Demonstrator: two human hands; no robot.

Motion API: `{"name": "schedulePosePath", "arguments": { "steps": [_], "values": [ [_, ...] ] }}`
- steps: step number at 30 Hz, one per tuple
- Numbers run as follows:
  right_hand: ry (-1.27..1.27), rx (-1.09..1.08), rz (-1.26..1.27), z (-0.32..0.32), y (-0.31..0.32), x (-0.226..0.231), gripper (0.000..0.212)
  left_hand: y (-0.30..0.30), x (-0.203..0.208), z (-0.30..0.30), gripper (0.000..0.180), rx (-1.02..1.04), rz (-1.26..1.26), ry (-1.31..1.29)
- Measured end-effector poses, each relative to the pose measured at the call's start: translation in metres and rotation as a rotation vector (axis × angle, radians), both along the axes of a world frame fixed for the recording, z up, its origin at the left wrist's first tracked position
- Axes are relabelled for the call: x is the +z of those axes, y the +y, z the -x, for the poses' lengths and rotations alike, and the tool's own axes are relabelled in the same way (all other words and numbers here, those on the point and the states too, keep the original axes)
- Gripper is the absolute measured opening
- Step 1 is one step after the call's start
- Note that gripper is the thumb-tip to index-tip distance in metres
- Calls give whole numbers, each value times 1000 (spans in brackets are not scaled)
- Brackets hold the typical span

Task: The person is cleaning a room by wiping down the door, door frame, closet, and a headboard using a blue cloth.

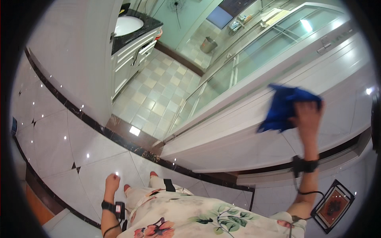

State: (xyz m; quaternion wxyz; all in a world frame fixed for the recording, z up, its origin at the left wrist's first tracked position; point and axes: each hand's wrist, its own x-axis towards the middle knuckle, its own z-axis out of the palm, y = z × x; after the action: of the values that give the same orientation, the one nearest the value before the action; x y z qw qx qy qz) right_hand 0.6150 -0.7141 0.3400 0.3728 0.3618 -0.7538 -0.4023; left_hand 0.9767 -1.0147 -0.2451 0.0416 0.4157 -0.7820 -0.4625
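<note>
My right hand (307, 115) presses a blue cloth (279, 109) against the smooth white door (238, 131) on the right. The cloth spreads out to the left of my fingers, and its lower edge hangs in ragged points. The hand and cloth are a little blurred. Away from the door, my left hand (112, 182) hangs low over the tiled floor beside my clothing. Its fingers are curled closed, and nothing shows in them.
The doorway opens onto a room with a checkered tile floor (154, 91), a white sink (129, 26) on a dark counter, and a glass partition (222, 75). A bucket (208, 45) stands farther back. At the lower right is a dark-framed picture (332, 206).
</note>
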Motion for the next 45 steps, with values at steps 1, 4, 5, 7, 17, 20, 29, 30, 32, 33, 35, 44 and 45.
{"name": "schedulePosePath", "arguments": {
  "steps": [1, 4, 5, 7, 17, 20, 29, 30, 32, 33, 35, 44, 45],
  "values": [
    [82, 17, -26, -7, 10, 28, 65, -3, 13, 16, 23, -35, 48, 22],
    [43, 22, -50, -22, -3, 41, 68, -11, 47, 22, 23, -30, 21, 74],
    [-2, 40, -55, -19, 1, 35, 69, -12, 58, 19, 23, -21, -17, 68],
    [-145, -91, -63, -7, -8, -19, 60, -16, 61, -1, 23, 31, -38, 53],
    [-856, -154, -79, 6, -32, -332, 13, -16, 43, -181, 19, 427, -49, -85],
    [-1214, -65, 303, 5, -60, -416, 20, -3, 28, -243, 16, 629, 71, -97],
    [-2405, -567, 562, -97, -259, -485, 23, -4, 61, -272, 20, 888, -81, -177],
    [-2402, -640, 565, -96, -284, -487, 22, -9, 71, -269, 20, 883, -85, -222],
    [-2424, -477, 446, -90, -333, -500, 20, -8, 77, -274, 23, 959, -92, -176],
    [-2433, -423, 408, -96, -351, -508, 20, -5, 84, -276, 24, 998, -101, -212],
    [-2230, -202, 261, -85, -397, -546, 26, -17, 101, -281, 25, 1061, -120, -252],
    [-2397, 120, -337, -277, -617, -528, 18, -18, 116, -316, 24, 1474, -136, -298],
    [-2361, 159, -445, -305, -635, -520, 17, -13, 113, -321, 25, 1543, -149, -256]
  ]
}}
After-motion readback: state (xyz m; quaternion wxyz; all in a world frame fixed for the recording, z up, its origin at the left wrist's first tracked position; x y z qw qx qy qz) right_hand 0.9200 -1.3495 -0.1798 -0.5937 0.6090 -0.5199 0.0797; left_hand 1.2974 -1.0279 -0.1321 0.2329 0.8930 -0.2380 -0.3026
